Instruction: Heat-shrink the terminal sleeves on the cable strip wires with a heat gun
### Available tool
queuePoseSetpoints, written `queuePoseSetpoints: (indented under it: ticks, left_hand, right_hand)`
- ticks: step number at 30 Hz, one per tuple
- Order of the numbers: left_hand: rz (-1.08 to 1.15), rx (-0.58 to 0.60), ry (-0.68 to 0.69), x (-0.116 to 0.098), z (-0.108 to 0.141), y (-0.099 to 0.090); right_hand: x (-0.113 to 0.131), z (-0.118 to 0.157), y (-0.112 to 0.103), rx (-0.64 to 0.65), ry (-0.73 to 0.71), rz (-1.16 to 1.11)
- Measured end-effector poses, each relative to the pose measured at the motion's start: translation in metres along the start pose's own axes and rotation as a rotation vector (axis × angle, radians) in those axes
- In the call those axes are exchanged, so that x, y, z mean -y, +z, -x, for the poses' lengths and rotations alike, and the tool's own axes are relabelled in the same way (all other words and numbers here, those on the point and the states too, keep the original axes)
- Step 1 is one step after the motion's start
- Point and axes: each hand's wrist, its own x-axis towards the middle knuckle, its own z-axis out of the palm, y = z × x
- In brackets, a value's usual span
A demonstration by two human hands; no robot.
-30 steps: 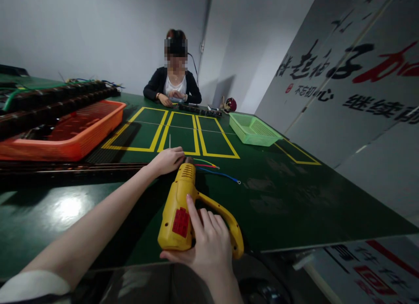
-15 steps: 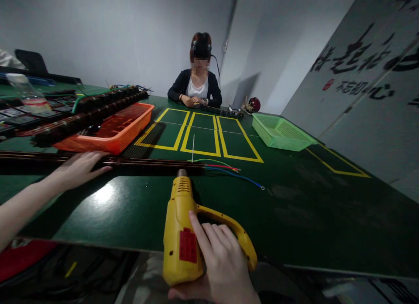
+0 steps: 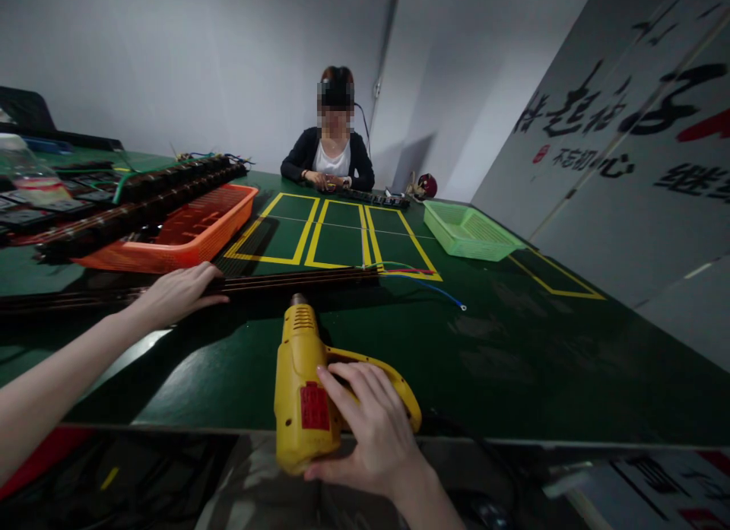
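Observation:
My left hand (image 3: 181,293) grips a bundle of long dark strips (image 3: 296,280) lying across the table, its fingers over the top and its thumb on the near side. Red, green and blue wires (image 3: 433,281) come out of the bundle's right end; the blue one has a ring terminal. A thin white tie stands up near that end. My right hand (image 3: 373,416) holds a yellow heat gun (image 3: 296,363) by its body and handle at the near table edge. Its nozzle points away from me, just short of the strips.
An orange basket (image 3: 228,224) stands behind the bundle, with more dark strip assemblies (image 3: 171,192) over it. A plastic bottle (image 3: 34,172) is at far left. A green basket (image 3: 473,237) stands right of the yellow taped frames (image 3: 331,265). Across the table sits a person (image 3: 328,150).
My left hand and the strip bundle have shifted to the right, and the bundle's right end has swung away from me. The heat gun stays in my right hand. My view has turned slightly right.

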Motion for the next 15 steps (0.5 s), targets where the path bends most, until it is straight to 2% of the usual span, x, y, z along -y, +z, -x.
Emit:
queuePoseSetpoints:
  ticks: [3,6,12,15]
  left_hand:
    - [0.066,-0.036,-0.013,-0.023,-0.019,-0.006]
    - [0.076,-0.126,0.008,-0.047,-0.035,-0.020]
    - [0.026,-0.230,0.031,-0.103,-0.050,-0.068]
    - [0.031,-0.225,0.066,-0.133,-0.048,-0.096]
  right_hand:
    - [-0.002,0.002,-0.008,-0.048,-0.044,0.022]
    - [-0.011,0.001,-0.026,-0.099,-0.047,0.121]
    - [-0.051,-0.026,-0.085,-0.208,-0.059,0.495]
    - [-0.078,-0.045,-0.119,-0.171,-0.085,0.639]
